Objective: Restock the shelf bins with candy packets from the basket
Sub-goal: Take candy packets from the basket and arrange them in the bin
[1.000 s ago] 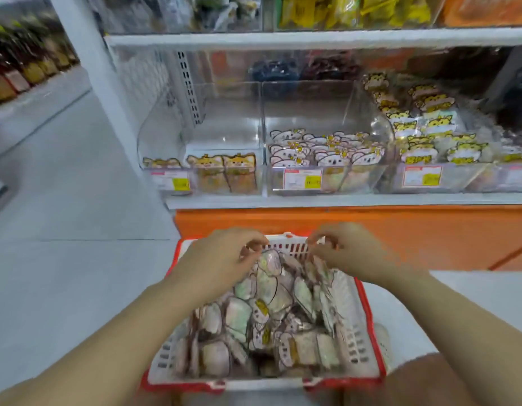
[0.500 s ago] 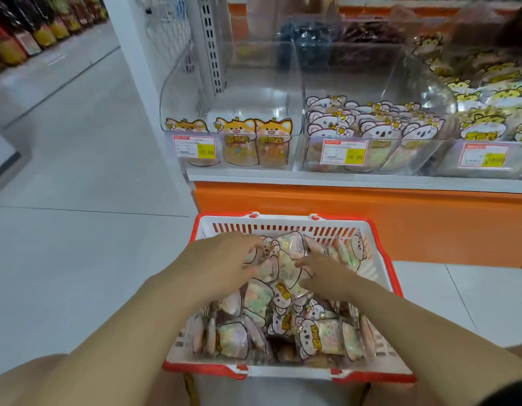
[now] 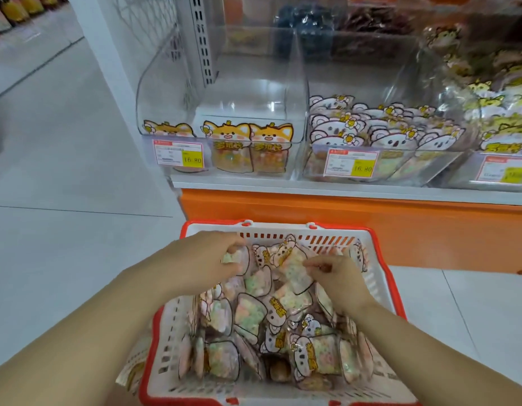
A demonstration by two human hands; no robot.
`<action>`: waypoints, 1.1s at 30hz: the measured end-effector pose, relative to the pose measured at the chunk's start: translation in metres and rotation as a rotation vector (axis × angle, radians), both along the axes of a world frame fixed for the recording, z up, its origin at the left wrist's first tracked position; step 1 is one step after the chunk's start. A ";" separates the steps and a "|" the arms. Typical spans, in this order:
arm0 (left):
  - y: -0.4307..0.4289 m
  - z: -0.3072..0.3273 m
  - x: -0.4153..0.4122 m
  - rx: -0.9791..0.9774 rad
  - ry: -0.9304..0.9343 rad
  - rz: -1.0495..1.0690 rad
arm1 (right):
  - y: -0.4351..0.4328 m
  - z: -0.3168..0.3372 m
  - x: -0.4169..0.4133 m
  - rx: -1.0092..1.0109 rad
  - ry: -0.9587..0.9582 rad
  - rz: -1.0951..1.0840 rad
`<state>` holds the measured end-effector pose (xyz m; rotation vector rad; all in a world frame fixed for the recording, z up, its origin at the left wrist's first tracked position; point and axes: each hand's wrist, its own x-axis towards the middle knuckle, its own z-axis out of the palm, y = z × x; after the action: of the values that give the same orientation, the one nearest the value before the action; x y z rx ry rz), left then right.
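Observation:
A white basket with a red rim (image 3: 380, 285) sits low in front of me, heaped with several candy packets (image 3: 251, 313) printed with animal faces. My left hand (image 3: 201, 262) is inside its far left part, fingers curled round a packet (image 3: 235, 256). My right hand (image 3: 337, 276) is at the far right part, fingertips pinching the edge of another packet (image 3: 295, 269). On the shelf above stand clear bins: the left bin (image 3: 224, 92) holds three fox-face packets (image 3: 248, 148), the middle bin (image 3: 385, 83) holds several koala-face packets (image 3: 380, 133).
An orange base panel (image 3: 341, 227) runs under the white shelf edge (image 3: 312, 186). A third bin of yellow tiger-face packets (image 3: 500, 118) stands at the right. Price tags (image 3: 179, 153) hang on the bin fronts. White floor tiles (image 3: 63, 200) spread to the left.
The view has dropped and come closer to the basket. Both hands have stayed among the packets, the right one shifting right and lifting a packet's edge.

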<state>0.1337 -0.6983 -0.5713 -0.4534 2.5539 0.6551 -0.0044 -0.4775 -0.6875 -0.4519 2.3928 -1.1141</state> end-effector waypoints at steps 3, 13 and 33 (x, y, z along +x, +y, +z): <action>0.011 -0.014 -0.008 0.162 -0.065 0.016 | 0.023 0.023 0.008 -0.236 -0.140 -0.127; 0.108 -0.016 -0.001 1.124 0.202 0.780 | 0.051 0.066 0.059 -0.601 -0.386 -0.190; -0.009 0.004 0.020 0.519 0.596 0.679 | -0.066 -0.072 0.027 0.287 -0.305 0.227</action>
<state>0.1535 -0.7071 -0.5672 -1.0724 2.5493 1.8770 0.0223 -0.5440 -0.7599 -0.4095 2.1254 -0.6723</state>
